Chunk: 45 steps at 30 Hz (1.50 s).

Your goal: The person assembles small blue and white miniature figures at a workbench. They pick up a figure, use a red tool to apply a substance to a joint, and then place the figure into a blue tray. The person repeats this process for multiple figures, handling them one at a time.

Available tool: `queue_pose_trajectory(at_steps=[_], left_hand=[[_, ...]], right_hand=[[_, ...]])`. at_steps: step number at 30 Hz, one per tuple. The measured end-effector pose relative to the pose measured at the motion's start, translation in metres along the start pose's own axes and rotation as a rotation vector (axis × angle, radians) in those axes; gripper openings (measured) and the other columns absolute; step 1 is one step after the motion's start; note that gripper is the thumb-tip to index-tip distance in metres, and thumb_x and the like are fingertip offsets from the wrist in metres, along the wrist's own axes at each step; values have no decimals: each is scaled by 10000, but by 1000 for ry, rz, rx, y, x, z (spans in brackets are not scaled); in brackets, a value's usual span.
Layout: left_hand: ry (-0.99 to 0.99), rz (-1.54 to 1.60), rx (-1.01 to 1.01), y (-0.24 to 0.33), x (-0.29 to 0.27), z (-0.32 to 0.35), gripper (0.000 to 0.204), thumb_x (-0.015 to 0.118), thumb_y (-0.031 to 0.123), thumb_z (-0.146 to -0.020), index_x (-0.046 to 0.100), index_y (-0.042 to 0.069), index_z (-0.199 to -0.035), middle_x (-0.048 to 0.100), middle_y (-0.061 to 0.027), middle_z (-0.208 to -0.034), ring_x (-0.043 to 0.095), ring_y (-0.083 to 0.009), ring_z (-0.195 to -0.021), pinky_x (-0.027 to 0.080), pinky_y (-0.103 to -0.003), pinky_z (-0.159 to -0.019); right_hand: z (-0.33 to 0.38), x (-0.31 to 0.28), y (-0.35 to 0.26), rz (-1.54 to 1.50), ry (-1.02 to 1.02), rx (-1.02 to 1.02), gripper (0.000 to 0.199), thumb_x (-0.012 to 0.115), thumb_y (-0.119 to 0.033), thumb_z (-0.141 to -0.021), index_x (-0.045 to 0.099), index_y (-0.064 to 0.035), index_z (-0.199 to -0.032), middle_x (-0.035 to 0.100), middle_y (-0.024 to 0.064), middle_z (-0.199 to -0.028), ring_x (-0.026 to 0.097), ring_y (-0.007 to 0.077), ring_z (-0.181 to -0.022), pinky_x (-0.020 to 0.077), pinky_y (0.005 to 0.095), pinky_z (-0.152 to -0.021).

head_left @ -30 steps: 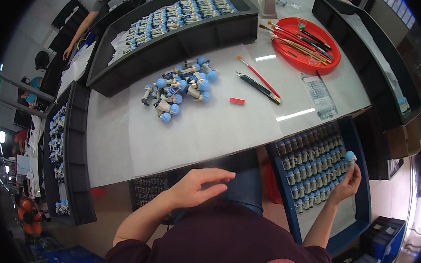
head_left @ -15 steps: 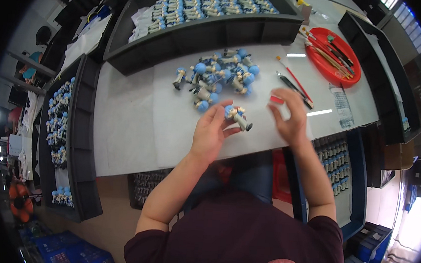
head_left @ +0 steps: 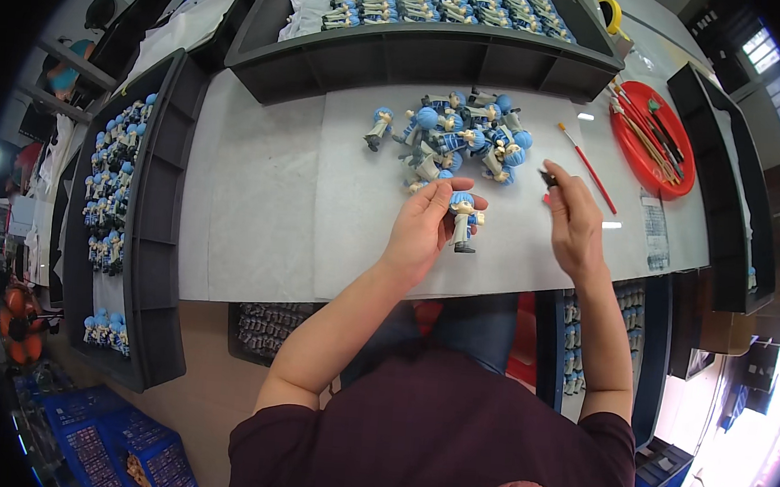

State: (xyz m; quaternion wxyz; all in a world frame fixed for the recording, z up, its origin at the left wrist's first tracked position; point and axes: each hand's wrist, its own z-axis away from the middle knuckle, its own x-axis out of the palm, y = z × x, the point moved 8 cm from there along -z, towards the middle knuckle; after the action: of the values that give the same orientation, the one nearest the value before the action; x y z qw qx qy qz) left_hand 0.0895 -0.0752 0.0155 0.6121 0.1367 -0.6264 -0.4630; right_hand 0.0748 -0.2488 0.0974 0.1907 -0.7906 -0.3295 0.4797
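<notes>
Fingers point(head_left: 439, 197) of left hand point(head_left: 416, 232) curled round the blue-haired figurine point(head_left: 464, 220) over the table point(head_left: 258, 189), right hand point(head_left: 577, 225) pinching a dark-tipped tool point(head_left: 548, 177); figurine likely light, stiff, so hold torso point(head_left: 462, 228), spare feet point(head_left: 465, 249).

To my left, the table point(head_left: 254, 189) is bare up to the wall of the dark side tray point(head_left: 160, 227). Ahead of my left hand point(head_left: 418, 234), the heap of figurines point(head_left: 456, 141) blocks the way, the far tray point(head_left: 448, 62) walling it off behind. A red brush point(head_left: 596, 179) and red dish point(head_left: 653, 178) obstruct beyond my right hand point(head_left: 576, 228); between my hands a gap is open.
</notes>
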Motion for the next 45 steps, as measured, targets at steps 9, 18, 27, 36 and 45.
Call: queue_pose_trajectory(at_steps=[9,18,27,36,45], left_hand=[[51,-109,-53,-2,7,-3,298,389,280,-970,549,43,-1050,620,-43,-888,564,-83,-736,457,-231,-612],[23,-185,-119,-9,8,-4,283,408,264,-965,568,38,-1020,595,-38,-851,565,-90,-730,461,-234,-612],[23,-357,-98,-13,4,-6,270,409,230,-962,585,26,-987,589,-36,-848,559,-81,-729,459,-218,-627],[30,-491,-45,-9,8,-7,279,406,234,-964,594,29,-983,586,-28,-819,555,-79,-716,451,-219,-613],[98,-308,-80,-4,6,2,275,396,255,-967,555,40,-1031,623,-74,-914,583,-94,-716,471,-225,-610]], right_hand=[[12,22,-62,196,-64,-541,279,713,-93,-665,605,-97,-922,549,17,-700,548,173,-589,429,293,-499],[18,31,-64,312,-73,-643,228,692,-172,-707,606,-110,-909,500,-11,-675,513,141,-571,394,279,-480],[24,31,-64,352,-100,-675,193,680,-196,-723,616,-115,-885,470,-15,-655,497,132,-566,384,269,-477],[29,28,-63,361,-35,-655,201,702,-212,-698,607,-114,-845,488,-15,-661,502,136,-566,392,276,-473],[-15,-7,10,275,199,-181,227,625,-34,-764,619,-45,-990,558,104,-783,555,259,-720,450,361,-630]])
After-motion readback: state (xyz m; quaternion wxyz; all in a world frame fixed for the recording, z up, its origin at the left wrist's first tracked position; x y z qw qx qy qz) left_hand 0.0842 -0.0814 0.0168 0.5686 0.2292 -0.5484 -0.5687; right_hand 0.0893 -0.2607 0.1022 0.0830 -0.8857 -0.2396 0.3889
